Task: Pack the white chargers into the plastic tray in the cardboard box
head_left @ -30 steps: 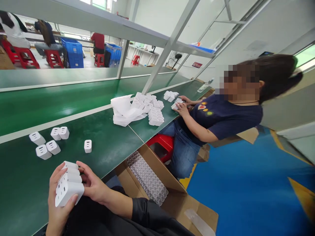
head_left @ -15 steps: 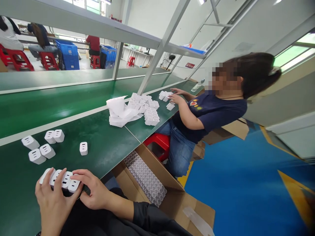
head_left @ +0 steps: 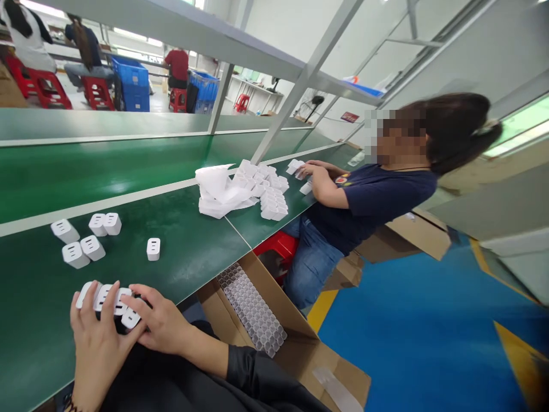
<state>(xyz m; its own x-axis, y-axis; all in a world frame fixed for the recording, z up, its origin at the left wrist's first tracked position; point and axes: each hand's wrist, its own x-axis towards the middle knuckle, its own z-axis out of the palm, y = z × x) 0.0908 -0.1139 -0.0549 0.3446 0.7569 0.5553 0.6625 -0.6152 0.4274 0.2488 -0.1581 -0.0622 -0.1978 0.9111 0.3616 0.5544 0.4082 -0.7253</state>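
A row of several white charger blocks [head_left: 131, 318] with dark port slots sits at the near edge of the green bench. Over the row curves my left hand [head_left: 96, 343], its fingers on the blocks' far side and its thumb at the near right end. My right hand [head_left: 160, 320] grips the right end, where the last block is tilted out of line. Parts of the blocks are hidden behind my fingers. Beyond my hands stand a single charger block [head_left: 153, 249] and a loose group of several more charger blocks [head_left: 76, 255].
An open cardboard box [head_left: 295, 309] with rows of clear plastic cells [head_left: 253, 309] stands below the bench edge at right. White plastic wrap [head_left: 218, 194] and clustered white pieces [head_left: 273, 203] lie farther along. A co-worker [head_left: 369, 194] sits there, handling similar pieces. A shelf post [head_left: 291, 97] rises behind.
The block at the row's right end has turned out of line in my hands. My right fingers have moved onto the row. The co-worker's hands have come closer together. The view has shifted slightly.
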